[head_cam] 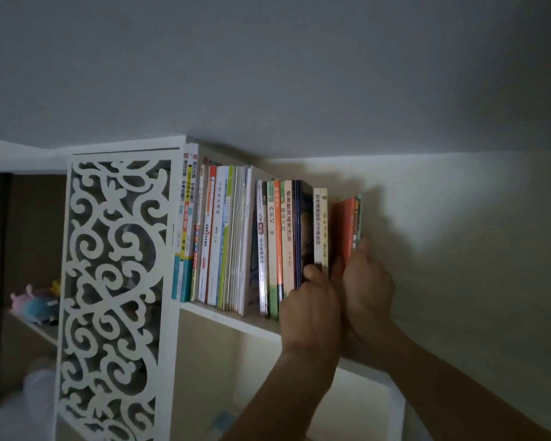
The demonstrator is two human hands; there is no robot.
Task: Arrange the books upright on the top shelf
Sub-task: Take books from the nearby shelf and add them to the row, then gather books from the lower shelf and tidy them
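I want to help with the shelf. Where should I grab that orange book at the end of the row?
Pinch the orange book low on its spine, coming from the front. It stands upright on the top shelf with its spine facing out. The right hand already grips there; the left hand steadies its neighbours.

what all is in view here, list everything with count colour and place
top shelf: one, white board, running left to right under the books
books: a long row, too many to count, mixed colours, upright on the top shelf
red books: a few, red and orange, at the row's right end
lattice panel: one, white scrollwork, left of the books
plush toys: about two, pink and blue, lower shelf far left
left hand: holds the row from the front
right hand: grips the red books
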